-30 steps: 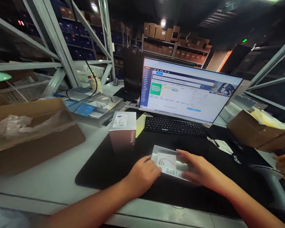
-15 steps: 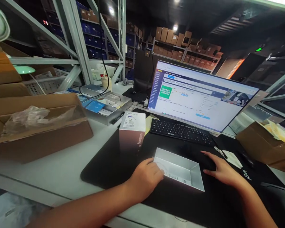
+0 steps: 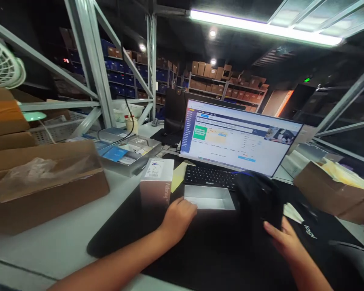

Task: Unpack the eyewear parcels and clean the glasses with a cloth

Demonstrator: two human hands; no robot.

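My left hand (image 3: 178, 217) is closed on the near left edge of an open box (image 3: 210, 198), pale inside, on the black desk mat (image 3: 200, 246). My right hand (image 3: 286, 237) grips a black object (image 3: 257, 202), thumb on its near side. Motion blurs this object, and its kind does not show clearly; it hides the right end of the keyboard (image 3: 208, 176). Left of the open box stands a white and pinkish-brown carton (image 3: 156, 184) with a label on top.
A monitor (image 3: 227, 141) stands behind the keyboard. On the left are a brown cardboard box (image 3: 48, 202) with clear plastic and a grey tray (image 3: 136, 161) of papers. Another cardboard box (image 3: 330, 190) is at the right, near a white paper (image 3: 293, 212).
My right hand, empty before, now holds the black object. The open box has shifted with my left hand still on it. The view has tilted upward.
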